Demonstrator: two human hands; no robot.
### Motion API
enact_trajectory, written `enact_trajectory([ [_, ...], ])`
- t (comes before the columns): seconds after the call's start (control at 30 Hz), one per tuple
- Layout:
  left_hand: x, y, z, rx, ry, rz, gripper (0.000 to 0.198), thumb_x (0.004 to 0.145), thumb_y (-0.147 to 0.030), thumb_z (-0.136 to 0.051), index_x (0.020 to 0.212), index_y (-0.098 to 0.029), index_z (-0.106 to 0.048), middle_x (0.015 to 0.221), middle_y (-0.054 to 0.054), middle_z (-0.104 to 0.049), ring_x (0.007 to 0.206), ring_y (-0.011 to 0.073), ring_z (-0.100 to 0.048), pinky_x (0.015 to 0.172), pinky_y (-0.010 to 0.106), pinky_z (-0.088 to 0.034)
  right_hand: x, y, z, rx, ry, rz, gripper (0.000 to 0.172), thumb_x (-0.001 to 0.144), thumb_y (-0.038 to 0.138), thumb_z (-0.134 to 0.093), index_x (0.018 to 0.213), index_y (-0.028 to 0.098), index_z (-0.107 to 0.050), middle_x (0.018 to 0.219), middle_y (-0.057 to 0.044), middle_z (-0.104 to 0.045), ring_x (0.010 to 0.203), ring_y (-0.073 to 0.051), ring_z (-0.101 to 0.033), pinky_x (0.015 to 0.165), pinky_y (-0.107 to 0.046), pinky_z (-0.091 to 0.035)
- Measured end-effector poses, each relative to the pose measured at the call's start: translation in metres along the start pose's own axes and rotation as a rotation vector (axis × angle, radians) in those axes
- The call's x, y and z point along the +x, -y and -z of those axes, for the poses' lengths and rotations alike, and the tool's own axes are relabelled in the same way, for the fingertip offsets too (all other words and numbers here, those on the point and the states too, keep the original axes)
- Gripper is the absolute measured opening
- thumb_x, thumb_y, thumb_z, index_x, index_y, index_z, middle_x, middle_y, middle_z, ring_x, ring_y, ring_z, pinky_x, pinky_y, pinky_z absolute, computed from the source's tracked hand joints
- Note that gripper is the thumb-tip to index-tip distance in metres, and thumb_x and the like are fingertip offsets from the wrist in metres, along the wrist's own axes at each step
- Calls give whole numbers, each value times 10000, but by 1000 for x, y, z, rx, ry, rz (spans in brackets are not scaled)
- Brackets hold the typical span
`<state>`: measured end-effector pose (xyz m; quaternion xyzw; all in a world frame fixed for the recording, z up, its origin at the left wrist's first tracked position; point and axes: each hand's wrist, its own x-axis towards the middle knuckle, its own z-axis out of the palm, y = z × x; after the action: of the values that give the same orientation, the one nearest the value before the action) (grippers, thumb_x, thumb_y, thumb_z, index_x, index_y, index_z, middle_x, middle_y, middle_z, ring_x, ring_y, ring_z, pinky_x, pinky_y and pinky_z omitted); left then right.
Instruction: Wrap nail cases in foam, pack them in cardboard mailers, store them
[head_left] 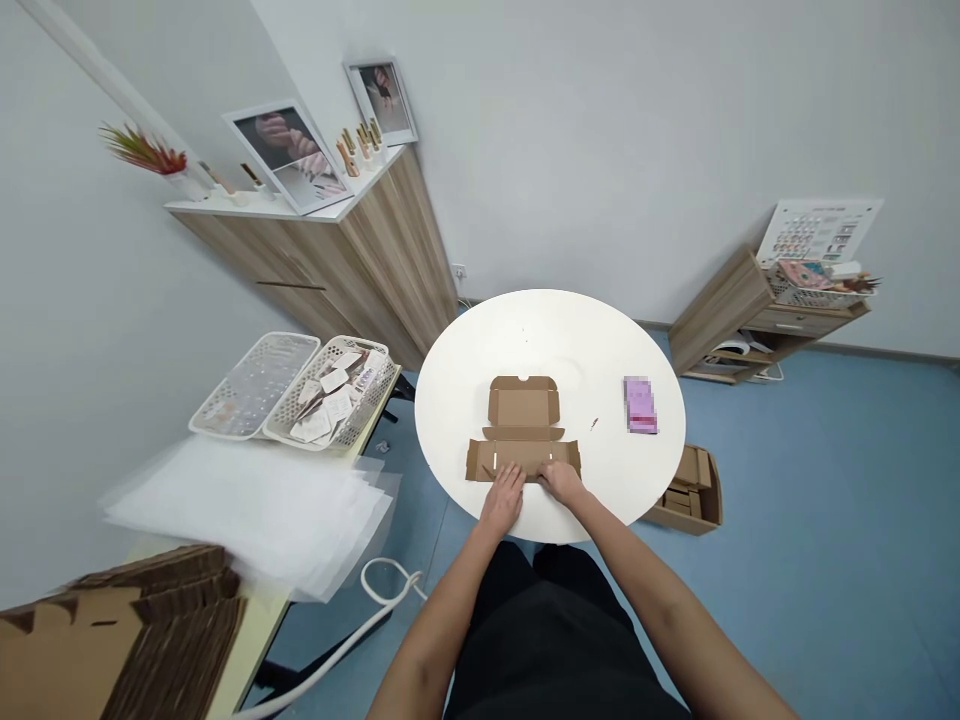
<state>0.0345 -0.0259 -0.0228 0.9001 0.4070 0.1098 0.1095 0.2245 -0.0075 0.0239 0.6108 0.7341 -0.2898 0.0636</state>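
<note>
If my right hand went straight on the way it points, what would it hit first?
Your right hand already lies on the flat cardboard box blank; straight on, it would first meet the blank's fold and inner panel, though depth is hard to judge.

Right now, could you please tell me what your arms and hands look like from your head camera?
The left forearm and right forearm are bare, with no sleeves on them, and the left hand and right hand wear no gloves. No watch, ring or cable shows on them. Black clothing shows between the arms.
</note>
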Motion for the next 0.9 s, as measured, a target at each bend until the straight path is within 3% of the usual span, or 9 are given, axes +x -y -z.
enact_trajectory([
  [0.17,2,-6,-13,-26,7,2,542,882,-90,-365,1424,-104,-389,1461,149,-463,1389,255,-378,1140,514,-304,9,-4,-4,51,-20,-35,221,892,168,-503,991,201,-697,1058,-79,-704,1005,-214,-634,780,-261,-437],
  [0.27,6,-1,-11,-48,50,22,499,904,-80,-356,1392,-142,-439,1433,122,-504,1348,235,-442,1116,476,-348,10,-6,-5,83,-33,-45,216,877,155,-508,973,203,-695,1046,-67,-706,997,-207,-634,773,-257,-431],
  [0.5,29,12,3,-123,161,24,329,928,-94,-382,1140,-190,-614,1084,64,-712,1024,198,-654,898,351,-509,11,-6,-5,174,-52,-36,192,837,152,-529,909,199,-700,986,-53,-716,924,-189,-632,753,-251,-424],
  [0.6,32,10,6,-114,172,26,301,915,-76,-390,1044,-197,-633,915,43,-718,859,191,-670,794,330,-525,16,-12,5,298,-144,-32,192,824,163,-512,853,203,-697,920,-37,-712,908,-183,-611,792,-254,-420],
  [0.67,33,8,8,-106,180,35,295,900,-55,-406,1033,-195,-629,915,47,-712,848,192,-667,773,323,-522,23,-19,15,376,-300,-123,214,843,185,-466,828,199,-679,907,-44,-695,922,-191,-586,828,-271,-416],
  [0.77,33,6,9,-101,196,38,305,888,-32,-425,1066,-193,-613,973,54,-709,895,191,-663,801,320,-514,39,-31,30,435,-531,-360,222,859,240,-443,947,187,-640,1000,-77,-663,984,-219,-553,844,-299,-419],
  [0.83,33,6,11,-94,214,35,298,887,-29,-431,1066,-187,-609,984,57,-708,910,194,-662,815,323,-512,52,-36,37,496,-555,-473,278,840,275,-493,1082,176,-590,1084,-100,-644,1029,-235,-549,835,-304,-429],
  [0.9,33,5,13,-84,235,32,287,885,-28,-435,1048,-183,-613,964,57,-708,904,200,-662,807,327,-513,66,-40,40,588,-459,-545,383,832,300,-531,1194,175,-527,1115,-104,-645,1019,-229,-578,808,-297,-443],
])
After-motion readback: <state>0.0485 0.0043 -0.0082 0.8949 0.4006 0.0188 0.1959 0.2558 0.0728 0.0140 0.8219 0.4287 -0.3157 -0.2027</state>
